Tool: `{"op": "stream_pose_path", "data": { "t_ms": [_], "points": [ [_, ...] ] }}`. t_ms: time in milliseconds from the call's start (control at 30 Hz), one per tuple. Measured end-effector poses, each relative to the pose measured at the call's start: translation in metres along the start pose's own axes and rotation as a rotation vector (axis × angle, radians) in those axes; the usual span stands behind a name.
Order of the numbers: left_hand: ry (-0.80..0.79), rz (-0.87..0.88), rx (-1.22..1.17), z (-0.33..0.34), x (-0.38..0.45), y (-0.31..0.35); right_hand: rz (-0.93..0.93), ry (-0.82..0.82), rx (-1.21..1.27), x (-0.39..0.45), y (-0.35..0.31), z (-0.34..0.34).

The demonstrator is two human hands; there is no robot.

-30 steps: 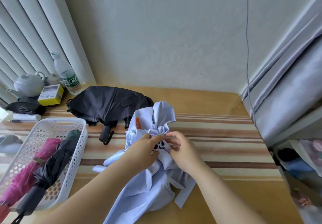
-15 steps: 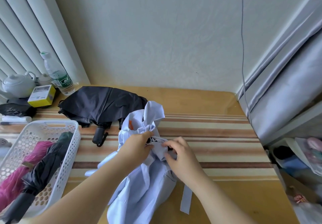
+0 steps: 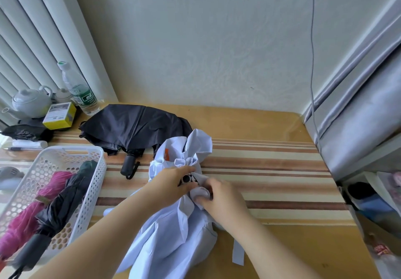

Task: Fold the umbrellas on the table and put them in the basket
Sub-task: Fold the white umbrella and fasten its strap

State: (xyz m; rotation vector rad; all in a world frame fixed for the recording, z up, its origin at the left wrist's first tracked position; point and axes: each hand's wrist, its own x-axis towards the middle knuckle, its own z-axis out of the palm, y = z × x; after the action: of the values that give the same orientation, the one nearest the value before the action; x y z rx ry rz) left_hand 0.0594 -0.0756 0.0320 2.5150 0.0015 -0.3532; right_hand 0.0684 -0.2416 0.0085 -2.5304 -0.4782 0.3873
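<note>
A pale blue umbrella (image 3: 171, 235) lies crumpled in the middle of the table, its strap hanging at the lower right. My left hand (image 3: 171, 183) grips its bunched fabric around a black hub. My right hand (image 3: 219, 198) pinches a fold of the same fabric just to the right. A black umbrella (image 3: 134, 126) lies loosely collapsed behind it, handle toward me. The white perforated basket (image 3: 95, 176) stands at the left and holds a folded pink umbrella (image 3: 32, 215) and a folded dark umbrella (image 3: 65, 202).
At the back left stand a white teapot (image 3: 30, 101), a yellow box (image 3: 59, 115), a water bottle (image 3: 79, 89), a dark cloth and a pen. A grey curtain (image 3: 358, 115) borders the table's right edge. Striped tabletop (image 3: 271, 170) lies bare to the right.
Both hands have slid slightly nearer along the pale blue umbrella, gathering more of its fabric. The right hand now pinches a rolled fold lower down. The camera view shifted.
</note>
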Motion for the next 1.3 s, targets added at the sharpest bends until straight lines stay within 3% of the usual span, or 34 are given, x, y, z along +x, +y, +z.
{"op": "stream_pose_path", "data": {
  "t_ms": [67, 167, 233, 433, 700, 800, 933, 1067, 1167, 1233, 1300],
  "points": [
    [-0.017, 0.000, 0.028, -0.003, 0.000, -0.001, -0.025, -0.024, -0.070, -0.001, 0.003, -0.004],
    [-0.010, 0.029, 0.104, -0.002, 0.000, -0.002, -0.083, 0.101, -0.143, 0.000, 0.011, -0.016],
    [0.009, 0.041, 0.142, 0.001, 0.000, -0.002, -0.084, 0.100, -0.164, -0.001, 0.015, -0.021],
    [0.014, 0.041, 0.121, 0.006, 0.002, -0.001, -0.051, 0.044, 0.009, -0.005, 0.011, -0.022],
    [0.042, 0.117, 0.120, 0.013, 0.000, 0.002, -0.131, 0.027, 0.042, -0.005, 0.003, -0.011],
    [0.067, 0.162, 0.227, 0.014, 0.004, 0.001, -0.052, 0.081, 0.006, -0.005, 0.005, -0.014],
    [0.101, 0.117, 0.175, 0.013, 0.010, -0.004, -0.014, 0.251, -0.026, -0.015, 0.009, -0.024],
    [0.206, -0.018, 0.085, 0.018, 0.013, -0.001, 0.187, 0.002, -0.153, -0.031, 0.007, -0.027],
    [0.240, -0.104, 0.062, 0.024, 0.011, 0.003, 0.224, -0.141, -0.040, -0.040, 0.006, -0.018],
    [0.207, -0.087, 0.127, 0.023, 0.006, 0.007, 0.163, -0.032, 0.063, -0.039, 0.007, -0.011],
    [0.192, -0.028, 0.405, 0.021, -0.002, 0.011, 0.096, 0.121, 0.133, -0.032, 0.006, -0.009]
  ]
}}
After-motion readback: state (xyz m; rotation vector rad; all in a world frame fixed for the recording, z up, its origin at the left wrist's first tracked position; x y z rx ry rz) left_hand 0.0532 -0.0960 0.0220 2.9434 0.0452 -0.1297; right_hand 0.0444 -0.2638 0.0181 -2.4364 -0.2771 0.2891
